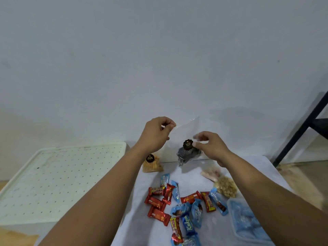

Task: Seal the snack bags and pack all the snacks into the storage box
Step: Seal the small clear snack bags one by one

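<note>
A clear zip bag point(184, 134) with dark striped snacks in its bottom and a round dark label hangs upright above the table. My left hand point(156, 134) pinches its top left corner. My right hand point(211, 146) pinches the bag's right side, lower down. On the white cloth point(134, 201) lie a bag of tan chips point(153, 165), a bag of pale pink snacks point(211, 173), a bag of round beige snacks point(226, 187), and several red wrappers point(158, 203) and blue wrappers point(188, 210). A clear blue-tinted storage box point(246, 221) sits at the lower right.
A white perforated tray-like surface point(53, 178) lies to the left of the cloth. A pale wall point(159, 59) rises behind the table. A black metal frame point(305, 128) stands at the right, over a wooden floor point(305, 174).
</note>
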